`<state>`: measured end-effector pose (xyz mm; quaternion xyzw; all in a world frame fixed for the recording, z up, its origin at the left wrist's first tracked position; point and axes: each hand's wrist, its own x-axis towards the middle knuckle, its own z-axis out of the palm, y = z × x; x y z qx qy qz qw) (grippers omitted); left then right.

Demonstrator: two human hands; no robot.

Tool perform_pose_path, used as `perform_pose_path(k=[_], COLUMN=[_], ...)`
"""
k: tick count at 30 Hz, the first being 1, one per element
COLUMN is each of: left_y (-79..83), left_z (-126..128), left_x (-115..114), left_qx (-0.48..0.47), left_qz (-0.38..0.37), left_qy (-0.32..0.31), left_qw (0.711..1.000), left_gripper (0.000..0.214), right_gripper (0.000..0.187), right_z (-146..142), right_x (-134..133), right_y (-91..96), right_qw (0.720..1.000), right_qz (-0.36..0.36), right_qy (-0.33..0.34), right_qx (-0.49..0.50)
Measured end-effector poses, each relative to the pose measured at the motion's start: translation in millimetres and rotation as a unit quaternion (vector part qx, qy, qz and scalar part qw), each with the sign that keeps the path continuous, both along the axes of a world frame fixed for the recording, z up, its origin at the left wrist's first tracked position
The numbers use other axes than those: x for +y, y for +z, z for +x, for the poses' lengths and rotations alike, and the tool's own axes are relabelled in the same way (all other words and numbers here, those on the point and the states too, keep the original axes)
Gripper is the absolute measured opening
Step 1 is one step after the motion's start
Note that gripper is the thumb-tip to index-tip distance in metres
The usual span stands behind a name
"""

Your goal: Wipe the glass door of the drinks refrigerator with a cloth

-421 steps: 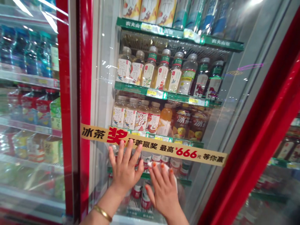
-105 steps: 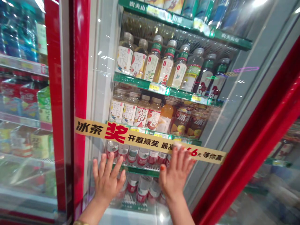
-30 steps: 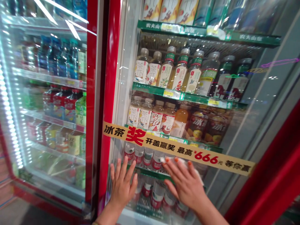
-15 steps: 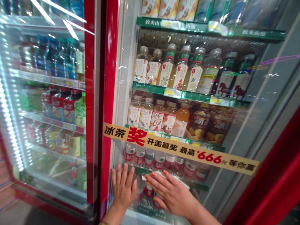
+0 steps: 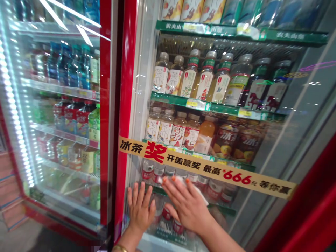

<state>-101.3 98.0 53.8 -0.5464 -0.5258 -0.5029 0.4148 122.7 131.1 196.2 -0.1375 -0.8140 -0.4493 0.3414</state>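
My left hand (image 5: 141,206) lies flat on the glass door of the red-framed drinks fridge (image 5: 128,70), fingers spread, holding nothing. To its right, my right hand (image 5: 185,206) presses a thin white tissue (image 5: 202,196) against the same glass; its fingers are stretched out over it, and only the edges show. Both hands are below a beige sticker strip (image 5: 183,162) with black and red lettering. Behind the glass, bottled drinks (image 5: 189,78) stand in rows on green-edged shelves (image 5: 236,110); my hands hide part of the lower rows.
A second lit fridge (image 5: 105,115) with bottles on its shelves stands at the left, a dark gap between the two. Pinkish boxes or blocks (image 5: 10,196) are at the far left on the grey floor (image 5: 31,241). The door's red right edge (image 5: 304,196) slants through the lower right.
My right hand and the tissue have slid up the glass, closer to the sticker strip. My left hand stays in about the same place. The view has shifted slightly.
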Motion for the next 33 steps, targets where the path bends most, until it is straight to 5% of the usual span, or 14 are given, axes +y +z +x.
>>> perform_pose_path(k=[2, 4, 7, 9, 12, 16, 18, 20, 24, 27, 30, 33], left_y=[0.4, 0.8, 1.4, 1.9, 2.6, 3.4, 3.5, 3.2, 1.2, -0.8, -1.9, -1.7], left_z=[-0.7, -1.0, -0.1, 1.2, 2.7, 2.6, 2.2, 2.3, 3.4, 4.3, 4.6, 3.9], left_x=[-0.5, -0.7, -0.4, 0.1, 0.6, 0.5, 0.4, 0.6, 1.1, 1.6, 3.0, 4.7], left_qx=[0.002, 0.003, 0.005, 0.002, -0.003, -0.001, -0.001, -0.003, -0.008, -0.012, -0.008, 0.005], left_qz=[0.002, 0.003, 0.007, 0.012, 0.021, 0.023, 0.023, 0.023, 0.023, 0.025, 0.030, 0.047], left_qy=[-0.002, -0.010, -0.014, -0.010, -0.011, -0.011, -0.010, -0.011, -0.012, -0.009, -0.003, 0.005], left_qw=[1.000, 1.000, 1.000, 1.000, 1.000, 1.000, 1.000, 1.000, 1.000, 1.000, 0.999, 0.999], left_gripper=[0.083, 0.083, 0.084, 0.083, 0.080, 0.077, 0.077, 0.076, 0.076, 0.076, 0.076, 0.077], right_gripper=[0.049, 0.048, 0.060, 0.067, 0.071, 0.068, 0.061, 0.059, 0.061, 0.069, 0.070, 0.066], right_z=[15.2, 45.0, 89.1, 99.5, 75.6, 16.0, 0.2, -2.1, -1.5, -29.0, -70.6, -94.4], right_x=[-2.3, 2.6, 16.8, 24.5, 25.9, 12.2, 6.4, 4.2, 6.1, 6.0, 2.7, 1.3], right_y=[-26.2, -22.9, 29.5, 71.5, 96.2, 40.2, 8.4, 0.3, 61.5, 108.4, 100.9, 65.7], right_qw=[0.996, 0.997, 0.995, 0.971, 0.942, 0.993, 0.999, 0.992, 1.000, 0.989, 0.993, 0.992], right_qz=[0.005, 0.012, 0.012, -0.015, -0.027, 0.008, 0.023, 0.031, 0.015, -0.004, -0.029, -0.066], right_qy=[0.041, 0.021, -0.062, -0.101, -0.114, -0.063, 0.009, 0.047, -0.014, -0.055, -0.020, 0.081], right_qx=[-0.082, -0.080, 0.075, 0.217, 0.315, 0.097, -0.043, -0.111, -0.001, 0.134, 0.112, -0.073])
